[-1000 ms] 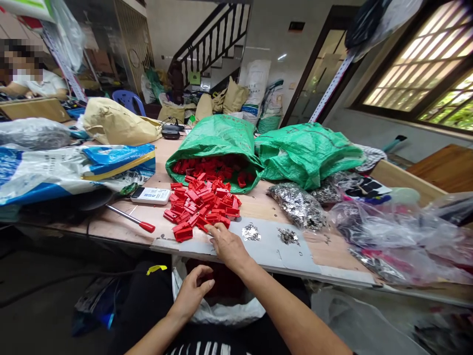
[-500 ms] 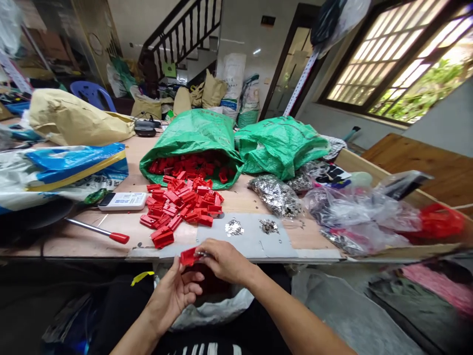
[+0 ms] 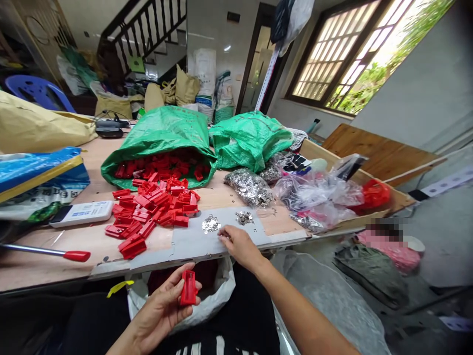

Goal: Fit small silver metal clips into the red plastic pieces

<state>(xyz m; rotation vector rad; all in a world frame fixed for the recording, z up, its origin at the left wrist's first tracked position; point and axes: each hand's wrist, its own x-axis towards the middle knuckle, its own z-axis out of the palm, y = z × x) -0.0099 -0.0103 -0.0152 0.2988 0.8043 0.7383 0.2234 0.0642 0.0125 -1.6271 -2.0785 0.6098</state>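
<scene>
Between the thumb and fingers of my left hand (image 3: 164, 301) is a red plastic housing (image 3: 188, 287), a small hollow rectangular piece. It is held upright above the open mouth of a white sack (image 3: 223, 286). My right hand (image 3: 242, 249) is over a grey sheet (image 3: 192, 246), fingertips drawn together beside a small pile of shiny metal pieces (image 3: 211, 224). Whatever those fingertips pinch is too small or hidden to make out. To the right lies a second, darker pile of metal pieces (image 3: 244, 217). A heap of red plastic housings (image 3: 148, 212) lies left of the sheet.
A green sack (image 3: 162, 128) spills more red housings; another green sack (image 3: 247, 138) lies beside it. Bags of metal parts (image 3: 249, 187) and clear plastic bags (image 3: 318, 192) fill the right side. A white scale (image 3: 83, 213) and a red-tipped lever (image 3: 76, 256) are at left.
My right hand has left the red housing and moved right to the metal pile. My left hand has lowered with the housing, now turned upright. The view has swung right.
</scene>
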